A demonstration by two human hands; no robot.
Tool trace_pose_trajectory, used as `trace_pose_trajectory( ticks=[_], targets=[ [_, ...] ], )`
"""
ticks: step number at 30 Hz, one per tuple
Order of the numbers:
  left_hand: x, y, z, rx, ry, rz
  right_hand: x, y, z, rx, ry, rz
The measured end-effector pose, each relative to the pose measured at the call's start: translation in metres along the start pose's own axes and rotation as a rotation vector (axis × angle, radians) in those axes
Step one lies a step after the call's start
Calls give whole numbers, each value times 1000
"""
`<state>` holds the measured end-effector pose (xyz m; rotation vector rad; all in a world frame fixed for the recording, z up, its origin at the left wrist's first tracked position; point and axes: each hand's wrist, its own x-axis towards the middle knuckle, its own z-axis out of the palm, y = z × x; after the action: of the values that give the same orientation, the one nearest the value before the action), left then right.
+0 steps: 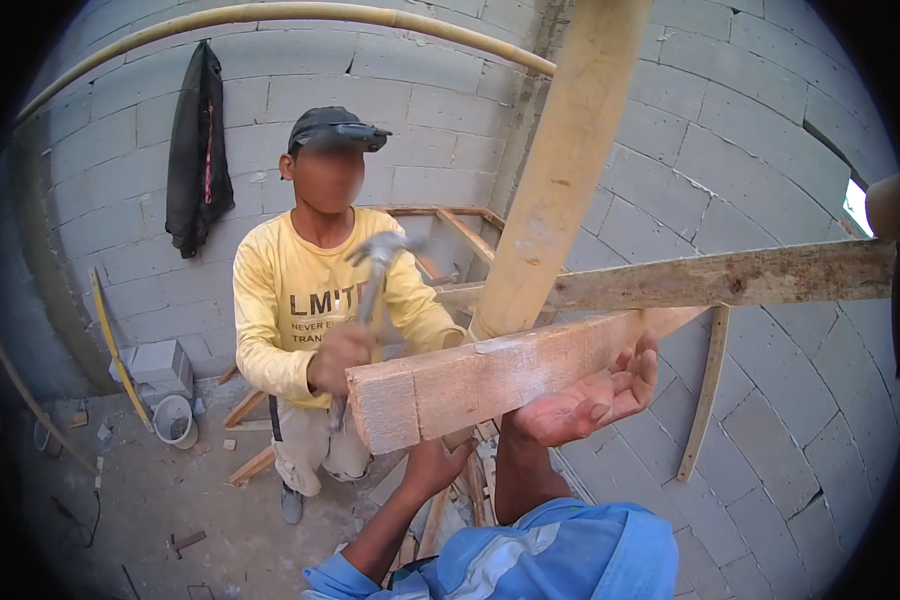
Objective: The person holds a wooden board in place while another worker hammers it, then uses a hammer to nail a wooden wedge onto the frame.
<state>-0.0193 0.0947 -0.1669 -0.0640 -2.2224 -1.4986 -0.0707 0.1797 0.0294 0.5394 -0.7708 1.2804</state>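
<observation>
A thick wooden beam (460,385) lies nearest, just below the centre of view, running from its blunt end at 7 o'clock to a tapering far end at 3 o'clock. A thin line crosses its face near the blunt end, and a pale, chalky patch marks the middle.

The wearer's right hand (585,400), at 4 o'clock, is palm up with the fingers loosely bent and well apart from the thumb; it sits against the beam's lower edge without closing round it. The left hand (438,468), at 6 o'clock, reaches up to the underside; the beam hides its fingertips, so whether it grasps the wood cannot be told. Blue sleeves (610,550) fill the bottom at 5 and 6 o'clock.

Beyond the beam, at 9 o'clock, a co-worker in a yellow shirt (310,270) clenches one fist round a claw hammer (372,285), its head raised and blurred. A thick round pole (560,180) slants up toward 1 o'clock, and a rough plank (730,276) stretches out to 3 o'clock.

Farther off, a second hammer (185,542) lies on the floor between 7 and 8 o'clock, a white bucket (175,420) stands at 8, and a dark jacket (196,160) hangs on the grey block wall (300,75) at 10.
</observation>
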Motion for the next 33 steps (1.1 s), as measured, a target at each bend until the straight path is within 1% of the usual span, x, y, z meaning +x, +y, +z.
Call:
trace_pose_trajectory(
  ticks=[2, 8, 11, 14, 17, 20, 23, 26, 29, 33],
  targets=[
    [-2, 14, -9, -5, -54, -86, -2, -2, -2, -12, -49, 9],
    [-1, 5, 1, 9, 92, 124, -2, -3, -2, 26, -82, 46],
    [-2, -1, 1, 1, 32, 70, -2, -4, -1, 18, -67, 48],
    [-5, 0, 0, -15, -12, -71, -2, -9, -2, 71, -63, 128],
    [0, -3, 5, -54, 41, 4, 0, -6, -2, 93, -66, 104],
    [-2, 12, -1, -24, 51, 17, -1, 0, -1, 114, -77, 22],
    [0, 14, -5, 1, 62, 82, -2, -1, -3, 63, -92, 28],
    [-4, 23, -11, -10, 74, 47, -4, -4, -2, 49, -93, 23],
    [-3, 16, -7, -56, 53, 22, -2, -13, 8, 215, -45, 105],
    [-1, 13, -7, -38, 41, 35, -3, -5, 2, 111, -56, 43]
  ],
)
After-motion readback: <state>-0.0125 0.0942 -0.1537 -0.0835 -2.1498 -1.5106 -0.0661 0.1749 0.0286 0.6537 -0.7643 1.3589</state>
